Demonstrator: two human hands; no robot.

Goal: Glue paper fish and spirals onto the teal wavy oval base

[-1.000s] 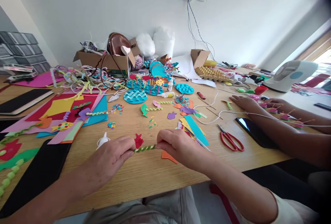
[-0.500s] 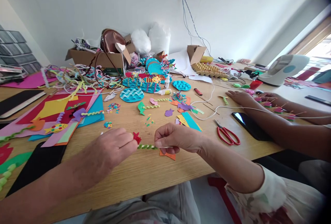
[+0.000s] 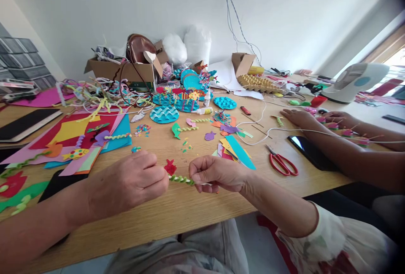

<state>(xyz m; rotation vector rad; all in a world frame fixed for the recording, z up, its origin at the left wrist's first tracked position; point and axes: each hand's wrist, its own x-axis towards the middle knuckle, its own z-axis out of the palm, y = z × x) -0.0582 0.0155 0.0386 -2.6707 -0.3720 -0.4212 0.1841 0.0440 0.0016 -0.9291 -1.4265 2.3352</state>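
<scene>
Between my hands runs a green fuzzy pipe cleaner (image 3: 180, 179) coiled around a thin white stick. My left hand (image 3: 129, 183) is closed on its left end, with the fingertips hidden behind the knuckles. At the other end my right hand (image 3: 218, 173) pinches the coil between thumb and fingers, and a bit of the white stick shows past them. A red fish cutout (image 3: 170, 167) lies just beyond the coil, close to the left fingers. Past the right hand are coloured paper strips (image 3: 239, 151) and a purple fish cutout (image 3: 210, 135).
Red-handled scissors (image 3: 281, 162) and a phone (image 3: 311, 154) lie to the right, near a co-worker's arms (image 3: 335, 149). A white cable (image 3: 267, 132) crosses the table. Coloured sheets (image 3: 71, 132) and tangled pipe cleaners (image 3: 95, 97) occupy the left; blue wavy discs (image 3: 164, 114) stand further back.
My left hand has drawn back slightly, so more of the red fish cutout shows. The orange piece under my right hand is now mostly covered. The view has shifted a little.
</scene>
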